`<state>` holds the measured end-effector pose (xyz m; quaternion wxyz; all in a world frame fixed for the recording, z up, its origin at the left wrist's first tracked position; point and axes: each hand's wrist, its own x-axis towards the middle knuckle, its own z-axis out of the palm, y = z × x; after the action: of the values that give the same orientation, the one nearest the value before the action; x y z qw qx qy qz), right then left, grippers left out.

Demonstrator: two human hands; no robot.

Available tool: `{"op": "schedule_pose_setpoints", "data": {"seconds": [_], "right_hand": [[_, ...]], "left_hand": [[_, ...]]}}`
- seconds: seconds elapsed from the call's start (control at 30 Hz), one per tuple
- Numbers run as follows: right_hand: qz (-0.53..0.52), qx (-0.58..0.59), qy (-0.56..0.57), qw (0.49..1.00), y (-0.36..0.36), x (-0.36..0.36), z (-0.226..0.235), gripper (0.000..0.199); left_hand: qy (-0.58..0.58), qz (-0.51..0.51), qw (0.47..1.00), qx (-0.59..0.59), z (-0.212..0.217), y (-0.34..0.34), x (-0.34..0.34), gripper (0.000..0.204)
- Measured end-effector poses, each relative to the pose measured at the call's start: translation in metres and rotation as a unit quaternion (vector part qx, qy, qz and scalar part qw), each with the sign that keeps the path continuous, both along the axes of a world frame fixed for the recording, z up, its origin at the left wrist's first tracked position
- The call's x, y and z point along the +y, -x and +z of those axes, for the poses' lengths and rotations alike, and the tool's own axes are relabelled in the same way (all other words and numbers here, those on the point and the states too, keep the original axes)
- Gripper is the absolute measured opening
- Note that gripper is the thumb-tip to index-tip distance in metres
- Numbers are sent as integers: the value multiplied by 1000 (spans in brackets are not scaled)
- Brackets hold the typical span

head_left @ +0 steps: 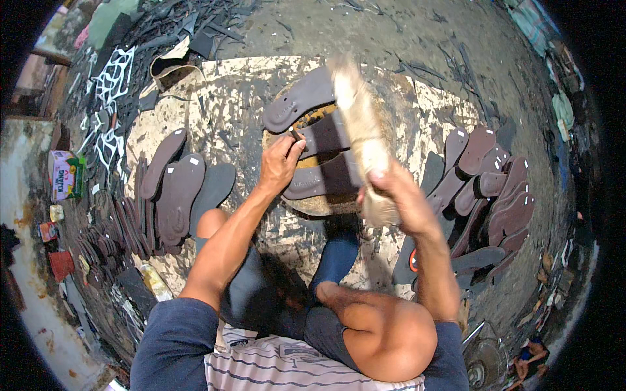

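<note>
Three brown shoe soles [300, 103] lie side by side on a round wooden block [319, 207] in front of me. My left hand [280, 163] is closed in a pinch on a small dark punch-like tool [295, 135], held at the left end of the middle sole [319, 138]. The nearest sole [310, 182] lies just beyond that hand, toward me. My right hand [404, 199] is wrapped round the lower end of a pale wooden club [362, 120]. Smeared by motion, the club slants above the right part of the soles and hides their ends.
Brown soles [179, 195] stand stacked at the left, and more soles [508, 208] are piled at the right. A worn pale board [228, 91] lies under the block. Dark scraps [215, 29] and white plastic offcuts [114, 75] litter the far left, with a printed box [66, 174] nearer.
</note>
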<state>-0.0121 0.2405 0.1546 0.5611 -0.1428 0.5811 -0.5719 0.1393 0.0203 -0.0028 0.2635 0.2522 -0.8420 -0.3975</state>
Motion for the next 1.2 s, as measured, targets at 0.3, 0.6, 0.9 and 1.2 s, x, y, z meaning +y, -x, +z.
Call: {"op": "schedule_pose_setpoints", "data": {"seconds": [0.3,0.6,0.9,1.2], "right_hand": [[189,372,-220,881,-30,22,-88,52],[50,94,-98,989,-24,39,-132,44],[-24,-24,-22,999,-23,38,-2,40],[92,375,-98,917,-57,68,-57,42]], "left_hand": [[141,-71,987,-4,-13,1,8,17],[-334,149,916,167,26,15,1,29],[-156,14,986,-53,20,-23,41,21],[67,-84,994,21,-7,-22,44,22]]}}
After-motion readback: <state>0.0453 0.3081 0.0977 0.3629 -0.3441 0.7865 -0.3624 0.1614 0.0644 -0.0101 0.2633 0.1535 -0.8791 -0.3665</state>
